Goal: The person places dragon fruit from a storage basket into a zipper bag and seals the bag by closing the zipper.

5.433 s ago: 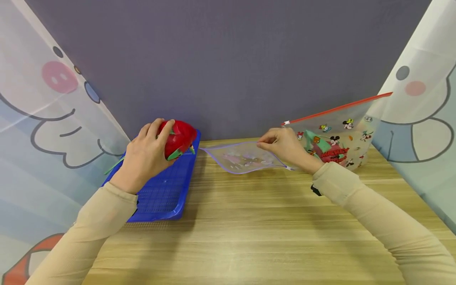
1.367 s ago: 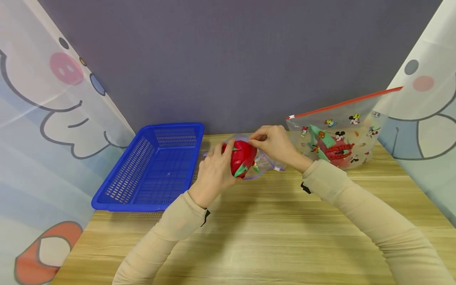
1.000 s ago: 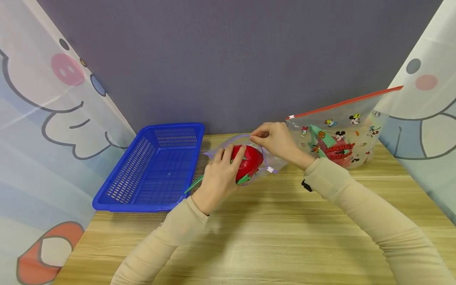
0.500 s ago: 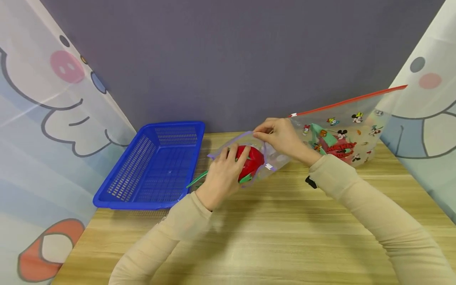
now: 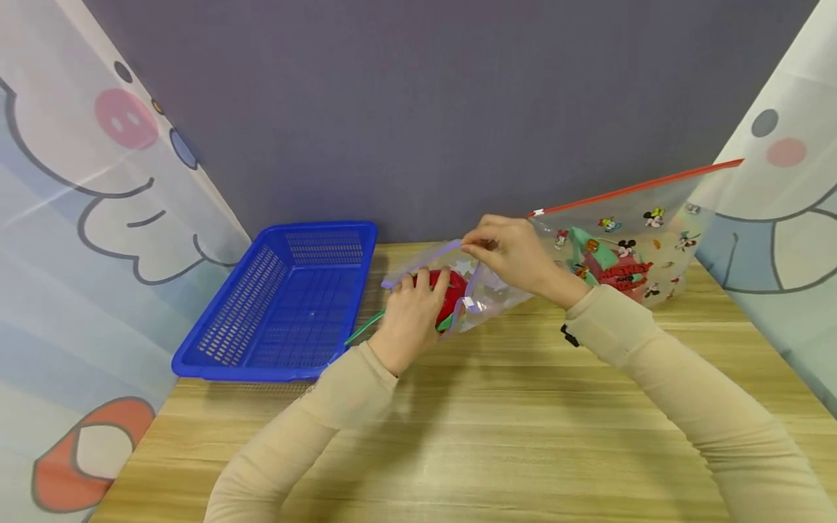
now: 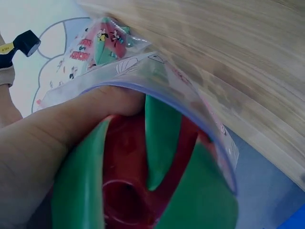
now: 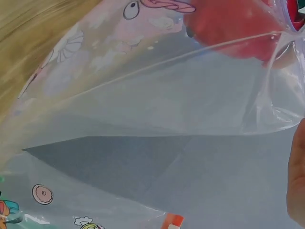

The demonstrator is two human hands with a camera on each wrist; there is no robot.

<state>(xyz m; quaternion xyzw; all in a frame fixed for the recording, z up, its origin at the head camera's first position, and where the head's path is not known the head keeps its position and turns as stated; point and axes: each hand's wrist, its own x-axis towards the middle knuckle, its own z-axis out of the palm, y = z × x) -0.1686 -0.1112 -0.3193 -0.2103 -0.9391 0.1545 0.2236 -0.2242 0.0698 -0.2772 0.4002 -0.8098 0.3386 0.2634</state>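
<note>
My left hand (image 5: 412, 316) grips a red toy dragon fruit (image 5: 454, 288) with green leaves, its front part inside the mouth of a clear zip bag (image 5: 500, 292). A purple zip edges that bag, with a white slider hanging near the fruit. In the left wrist view, the purple rim (image 6: 138, 87) arches over my thumb and the green-leaved fruit (image 6: 126, 148). Between thumb and fingers, my right hand (image 5: 513, 254) pinches the bag's upper edge. Through the film in the right wrist view, the red fruit (image 7: 228, 26) shows at the opening.
A blue plastic basket (image 5: 275, 374) stands on the left of the wooden table (image 5: 497, 436). On the right, a larger clear bag with a red zip (image 5: 637, 188) stands upright, a red and green thing inside. A grey panel (image 5: 418, 123) rises behind.
The left hand has carried the dragon fruit from over the basket rightward to the purple-edged bag and into its mouth. The right hand has raised the bag's edge, and the bag now covers more fruit.
</note>
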